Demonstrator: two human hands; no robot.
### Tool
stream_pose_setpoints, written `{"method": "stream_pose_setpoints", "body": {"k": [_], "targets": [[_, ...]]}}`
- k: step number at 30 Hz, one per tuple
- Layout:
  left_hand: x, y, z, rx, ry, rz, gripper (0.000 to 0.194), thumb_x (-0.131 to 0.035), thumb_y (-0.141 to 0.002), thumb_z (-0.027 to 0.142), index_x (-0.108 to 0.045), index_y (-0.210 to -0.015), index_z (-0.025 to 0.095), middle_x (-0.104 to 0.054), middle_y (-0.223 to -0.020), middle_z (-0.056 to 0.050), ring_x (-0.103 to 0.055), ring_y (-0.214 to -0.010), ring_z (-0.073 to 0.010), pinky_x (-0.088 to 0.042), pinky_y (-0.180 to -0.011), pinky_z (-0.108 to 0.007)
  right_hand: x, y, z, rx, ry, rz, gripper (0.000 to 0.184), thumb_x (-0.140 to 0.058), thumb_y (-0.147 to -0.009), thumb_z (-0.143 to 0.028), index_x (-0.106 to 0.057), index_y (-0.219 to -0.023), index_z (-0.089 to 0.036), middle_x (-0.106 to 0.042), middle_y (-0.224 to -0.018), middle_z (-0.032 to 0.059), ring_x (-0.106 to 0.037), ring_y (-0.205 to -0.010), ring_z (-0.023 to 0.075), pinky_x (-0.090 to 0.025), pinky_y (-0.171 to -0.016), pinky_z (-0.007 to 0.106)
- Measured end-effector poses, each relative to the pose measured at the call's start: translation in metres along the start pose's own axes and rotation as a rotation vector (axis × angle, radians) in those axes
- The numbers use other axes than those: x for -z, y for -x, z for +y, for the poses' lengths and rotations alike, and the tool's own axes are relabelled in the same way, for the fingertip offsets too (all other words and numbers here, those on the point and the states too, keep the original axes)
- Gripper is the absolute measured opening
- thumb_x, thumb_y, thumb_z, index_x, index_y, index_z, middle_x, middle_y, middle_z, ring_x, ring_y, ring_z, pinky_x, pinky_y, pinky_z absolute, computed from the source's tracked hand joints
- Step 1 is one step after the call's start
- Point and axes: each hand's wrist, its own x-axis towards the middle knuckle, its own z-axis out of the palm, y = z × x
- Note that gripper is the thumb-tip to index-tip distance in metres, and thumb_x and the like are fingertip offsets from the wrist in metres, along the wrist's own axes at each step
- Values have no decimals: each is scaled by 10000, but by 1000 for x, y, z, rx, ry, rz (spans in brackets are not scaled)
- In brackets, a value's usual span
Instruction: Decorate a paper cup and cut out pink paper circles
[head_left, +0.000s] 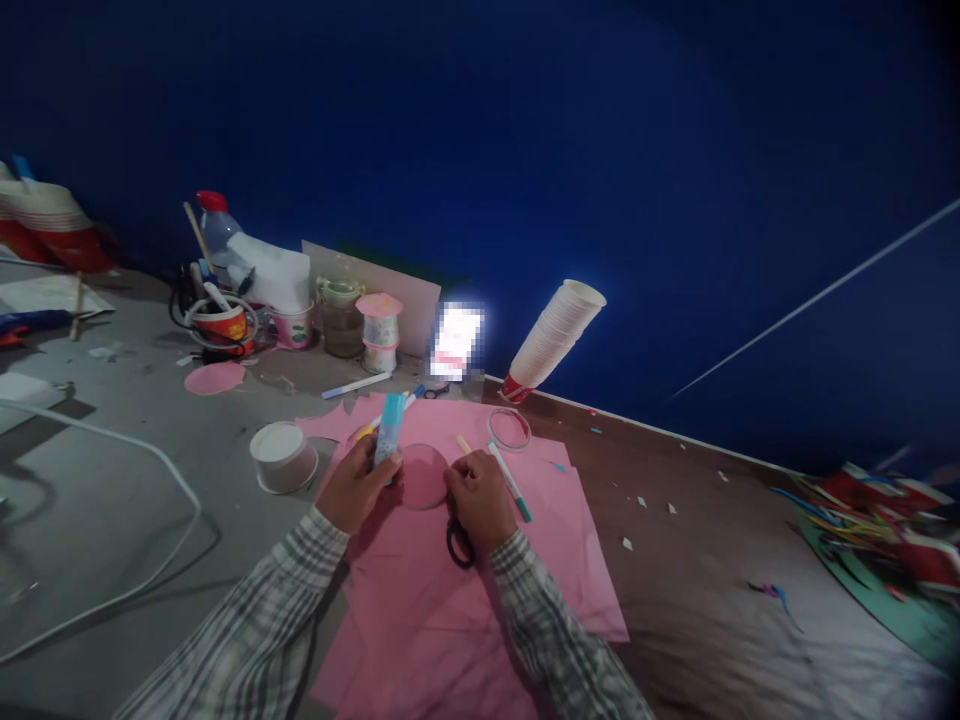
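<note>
The left hand (361, 487) is closed round the tube (388, 430), thumb on the near face and fingers behind; the tube stands roughly upright, light blue at its upper end. It is held above the pink paper (547, 590), just beside the left edge of the disc (422, 477), a round, thin-rimmed piece lying on the paper between the hands. The right hand (480, 495) is curled, thumb and fingertips drawn together at the disc's right edge; whether they pinch it cannot be told. A dark scissor handle (460, 545) shows just below the right hand.

Beyond the right hand, a green-tipped marker (510, 482) lies slantwise on the paper, with a ring (510, 429) near its upper end. Left of the paper, a white tub (283, 458) rests on the table (240, 560). Behind the tub lie a pink oval (214, 378) and a capped marker (356, 386).

Toward the wall (480, 150) are a cup of tools (225, 325), a jar (341, 320), a decorated stack (380, 335) and a bright screen, pixelated (457, 340). Right of the screen, a tall stack of cups (556, 340) leans to the right. Paper scraps (671, 508) dot the brown surface (675, 600); at far right, a green board (874, 590) bears a heap of coloured pieces, blurred.
</note>
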Motion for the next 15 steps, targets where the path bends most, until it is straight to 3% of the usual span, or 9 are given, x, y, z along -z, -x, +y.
{"method": "stream_pose_setpoints", "body": {"k": [5, 10, 15], "targets": [[0, 3, 3, 152, 307, -7, 393, -767, -630, 440, -541, -814, 178, -655, -733, 14, -640, -640, -146, -552, -657, -318, 9, 17, -4, 232, -34, 299, 116, -559, -833, -255, -647, -758, -272, -587, -868, 59, -542, -852, 256, -400, -841, 451], [2, 4, 1, 274, 550, 47, 426, -811, -610, 387, -561, -899, 200, -643, -764, 46, -645, -717, -135, -600, -672, -319, 0, 30, -7, 484, 94, 213, 200, -574, -792, -148, -645, -815, -334, -621, -995, 43, -552, -928, 276, -392, -870, 495], [3, -2, -9, 273, 358, 134, 440, -801, -570, 414, -510, -815, 194, -555, -658, 77, -578, -614, -105, -561, -583, -267, -2, 27, -3, 582, 147, 185, 235, -562, -780, -103, -637, -808, -325, -635, -1078, 33, -549, -961, 266, -403, -878, 481]]}}
